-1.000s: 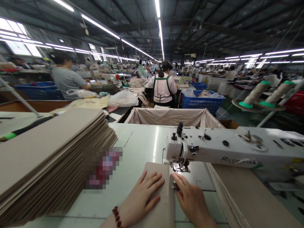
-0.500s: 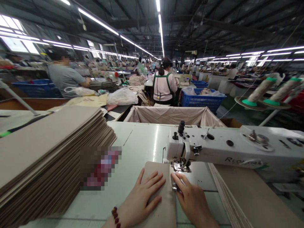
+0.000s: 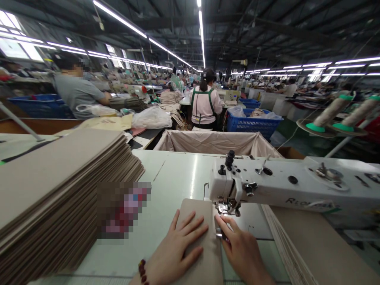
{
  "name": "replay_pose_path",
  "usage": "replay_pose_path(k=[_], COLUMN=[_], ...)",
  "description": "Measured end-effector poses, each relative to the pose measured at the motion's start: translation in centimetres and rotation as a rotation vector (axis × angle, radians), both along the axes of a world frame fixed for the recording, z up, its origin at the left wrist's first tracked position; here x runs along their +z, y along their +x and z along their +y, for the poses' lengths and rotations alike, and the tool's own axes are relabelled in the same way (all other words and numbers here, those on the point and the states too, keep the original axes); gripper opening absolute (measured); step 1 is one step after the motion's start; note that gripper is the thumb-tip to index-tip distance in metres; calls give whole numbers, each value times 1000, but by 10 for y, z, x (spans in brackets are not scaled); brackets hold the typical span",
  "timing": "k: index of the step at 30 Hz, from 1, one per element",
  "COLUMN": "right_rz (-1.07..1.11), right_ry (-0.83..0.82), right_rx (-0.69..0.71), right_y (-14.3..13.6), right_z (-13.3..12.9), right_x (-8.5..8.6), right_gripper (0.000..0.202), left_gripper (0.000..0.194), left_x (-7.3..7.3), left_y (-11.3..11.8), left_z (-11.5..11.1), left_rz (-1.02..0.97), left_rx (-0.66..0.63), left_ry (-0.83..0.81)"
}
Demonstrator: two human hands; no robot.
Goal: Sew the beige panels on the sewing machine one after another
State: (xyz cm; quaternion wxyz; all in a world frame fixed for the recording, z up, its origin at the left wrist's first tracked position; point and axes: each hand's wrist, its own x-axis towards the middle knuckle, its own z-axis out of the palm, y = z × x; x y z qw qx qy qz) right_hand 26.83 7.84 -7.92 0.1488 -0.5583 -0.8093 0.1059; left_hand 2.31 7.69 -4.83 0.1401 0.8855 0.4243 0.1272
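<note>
Under my left hand (image 3: pixel 181 245), which lies flat with its fingers spread, is a beige fabric panel (image 3: pixel 197 209). The panel's right edge runs up beside the presser foot (image 3: pixel 227 208) of a white sewing machine (image 3: pixel 267 186). My right hand (image 3: pixel 242 245) rests at that edge, just in front of the foot, with its index finger and thumb around a small metal piece (image 3: pixel 219 231). Whether the fingers grip it or only touch it is hard to make out. A beaded bracelet (image 3: pixel 143 272) is on my left wrist.
A tall stack of beige panels (image 3: pixel 68 158) fills the left side. More panels (image 3: pixel 314 237) lie right of the machine. Behind the table are a cloth-lined bin (image 3: pixel 208 140), a blue basket (image 3: pixel 252 124) and two people at work. Thread cones (image 3: pixel 334 113) stand at the right.
The view has shifted slightly. Both hands keep nearly the same places on the panel and beside the presser foot.
</note>
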Motion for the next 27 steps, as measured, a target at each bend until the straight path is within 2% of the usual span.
replay_pose_path(k=[19, 27], right_rz=[15, 23], right_ry=[-28, -26], right_rx=[20, 34], right_y=[3, 5], right_z=[-1, -1], right_x=[-6, -6], right_gripper=[71, 70], left_gripper=[52, 53], left_x=[-4, -3], left_y=[-2, -2], left_z=[1, 2], left_rz=[-12, 42], left_rx=[-8, -6], left_ry=[32, -33])
